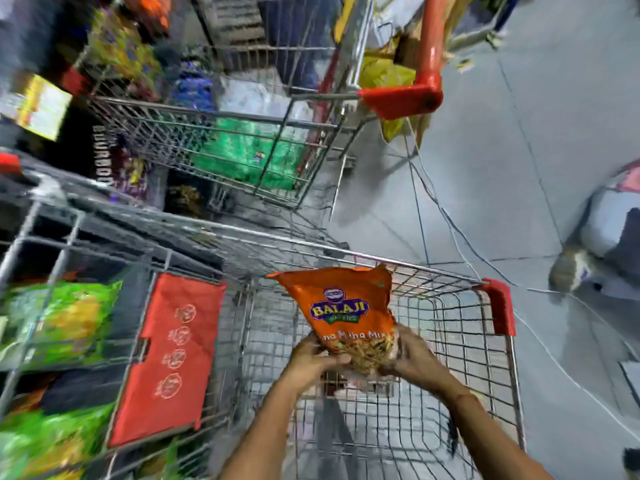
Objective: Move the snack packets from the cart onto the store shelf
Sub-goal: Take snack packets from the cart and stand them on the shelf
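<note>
An orange Balaji snack packet stands upright above the wire basket of the near cart. My left hand grips its lower left corner and my right hand grips its lower right side. Both forearms reach in from the bottom edge. Green snack packets lie in the cart's far section at the left, behind a red fold-down flap. The store shelf with blurred packets runs along the upper left.
A second wire cart with an orange-red handle stands ahead, holding green and blue packs. Grey floor with loose cables spreads to the right. A person's foot and trouser leg are at the right edge.
</note>
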Demonstrator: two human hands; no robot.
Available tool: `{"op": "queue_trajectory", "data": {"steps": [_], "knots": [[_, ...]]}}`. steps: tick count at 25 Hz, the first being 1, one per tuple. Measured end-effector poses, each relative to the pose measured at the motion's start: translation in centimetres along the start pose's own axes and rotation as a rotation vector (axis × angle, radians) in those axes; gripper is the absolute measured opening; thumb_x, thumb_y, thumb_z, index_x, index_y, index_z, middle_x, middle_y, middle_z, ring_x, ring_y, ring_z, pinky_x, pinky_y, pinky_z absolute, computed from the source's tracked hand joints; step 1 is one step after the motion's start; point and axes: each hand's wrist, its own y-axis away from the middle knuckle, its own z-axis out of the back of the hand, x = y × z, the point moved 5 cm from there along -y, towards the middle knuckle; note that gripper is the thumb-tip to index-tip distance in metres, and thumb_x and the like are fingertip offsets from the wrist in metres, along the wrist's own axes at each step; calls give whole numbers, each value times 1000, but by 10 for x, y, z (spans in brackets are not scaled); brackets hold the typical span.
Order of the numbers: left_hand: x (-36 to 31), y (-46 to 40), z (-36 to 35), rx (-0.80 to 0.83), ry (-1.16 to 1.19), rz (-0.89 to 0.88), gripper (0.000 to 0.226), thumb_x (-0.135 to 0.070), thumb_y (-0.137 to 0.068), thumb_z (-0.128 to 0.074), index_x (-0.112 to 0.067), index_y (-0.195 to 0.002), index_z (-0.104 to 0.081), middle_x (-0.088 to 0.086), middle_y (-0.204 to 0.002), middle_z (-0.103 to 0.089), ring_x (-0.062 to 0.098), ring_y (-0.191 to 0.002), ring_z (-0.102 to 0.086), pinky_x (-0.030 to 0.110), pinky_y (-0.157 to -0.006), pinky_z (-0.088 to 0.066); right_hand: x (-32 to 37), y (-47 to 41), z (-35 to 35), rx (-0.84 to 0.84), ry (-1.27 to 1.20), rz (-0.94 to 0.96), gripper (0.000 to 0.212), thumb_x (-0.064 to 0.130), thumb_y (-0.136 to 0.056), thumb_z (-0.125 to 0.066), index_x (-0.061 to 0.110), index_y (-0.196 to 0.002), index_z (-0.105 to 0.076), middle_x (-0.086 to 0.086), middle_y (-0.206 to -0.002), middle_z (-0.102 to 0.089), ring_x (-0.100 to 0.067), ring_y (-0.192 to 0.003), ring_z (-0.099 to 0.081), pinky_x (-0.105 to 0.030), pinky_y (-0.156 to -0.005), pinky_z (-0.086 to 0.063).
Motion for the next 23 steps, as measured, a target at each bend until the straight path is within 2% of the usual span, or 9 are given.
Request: {"op": "queue_trajectory", "data": {"steps": [1, 3, 5, 7, 12, 16, 18, 20, 23], "knots": [[-9, 17, 12, -29, -7, -60, 48, -1, -68, -81, -12, -111, -61, -2, -103, -69, 6, -93, -67, 6, -62, -51, 15, 7, -9, 1, -10, 41, 69, 4, -58, -83, 36, -114, -58, 5, -111, -69, -7, -99, -71, -20, -75, -58], [-30, 59, 40, -110, -36, -192, 50, 2, -68, -80, -12, -111, -59, 1, -106, -68, -4, -88, -67, 7, -66, -52, 56, 26, -30, -8, 1, 174, 67, 3, -60, -85, 29, -117, -61, -4, -113, -72, -15, -96, -71, -28, -78, -56], [-52, 115, 74, -197, -40, -326, 58, -2, -66, -82, -9, -118, -58, 9, -119, -67, 12, -107, -65, 27, -91, -55, 107, 51, -56, 3, -26, 335, 67, 5, -59, -87, 27, -118, -64, 1, -109, -76, -14, -96, -72, -32, -81, -58], [-72, 187, 107, -279, -40, -474, 58, -12, -66, -81, -13, -120, -58, 5, -120, -70, 22, -115, -63, 39, -98, -52, 163, 88, -84, 23, -55, 487, 68, 9, -54, -89, 40, -111, -65, 8, -104, -77, -13, -97, -73, -32, -79, -61], [-109, 424, 176, -632, 10, -873, 40, -18, -66, -80, -24, -103, -67, -15, -97, -76, 0, -94, -67, 16, -79, -54, 307, 229, -176, 143, -200, 844, 75, 20, -46, -92, 28, -114, -59, 15, -106, -75, -2, -98, -71, -13, -76, -55], [-118, 592, 200, -917, -11, -1131, 25, -16, -70, -77, -28, -91, -70, -23, -86, -75, -9, -82, -65, 8, -74, -49, 395, 341, -238, 249, -270, 1110, 72, 2, -55, -89, 21, -116, -56, 3, -104, -76, -12, -94, -73, -19, -77, -56], [-112, 663, 214, -1019, 13, -1233, 24, -21, -69, -76, -29, -91, -72, -21, -90, -76, -7, -85, -66, 8, -75, -50, 431, 387, -272, 335, -265, 1221, 67, -2, -59, -88, 24, -113, -57, 1, -102, -77, -15, -93, -74, -20, -75, -57], [-105, 719, 229, -1111, 16, -1310, 28, -27, -69, -77, -32, -97, -72, -19, -97, -76, -4, -92, -66, 12, -81, -52, 462, 425, -307, 423, -277, 1300, 63, 4, -60, -89, 28, -112, -61, -3, -109, -76, -19, -101, -73, -28, -83, -58], [-89, 773, 255, -1282, 73, -1352, 26, -36, -67, -81, -41, -91, -72, -22, -92, -76, -5, -91, -67, 14, -81, -53, 499, 456, -355, 512, -291, 1364, 55, 11, -57, -89, 31, -104, -67, 4, -104, -78, -13, -96, -74, -22, -78, -58]]}}
